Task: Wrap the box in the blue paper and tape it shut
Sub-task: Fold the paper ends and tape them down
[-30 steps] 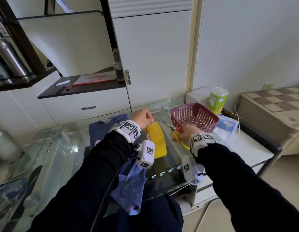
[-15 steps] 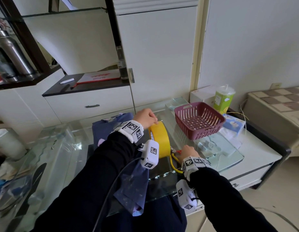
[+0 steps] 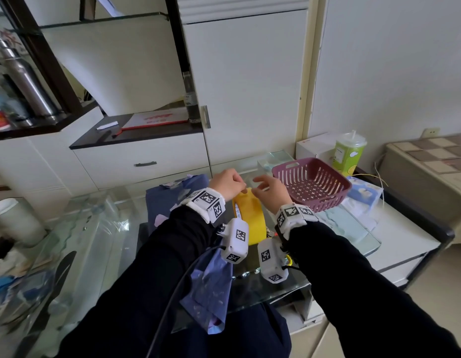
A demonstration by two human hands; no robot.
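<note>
Blue paper [image 3: 208, 288] hangs over the near edge of the glass worktop [image 3: 95, 241] and runs back mid-worktop, presumably over the hidden box; taping looks the step in hand; the left hand [image 3: 228, 183] curls its fingers round the top of the upright yellow tape roll [image 3: 250, 218]; the right hand [image 3: 269, 189] picks there with loosely spread fingertips, pinch unclear; next, free the tape's end and draw a strip; a basket [image 3: 312, 184] stands beyond.

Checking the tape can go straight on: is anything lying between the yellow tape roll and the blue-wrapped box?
Nothing visible does. The tape roll is upright right beside the blue-wrapped box; only the left hand, gripping the roll's top, and its wrist cross the gap.
</note>
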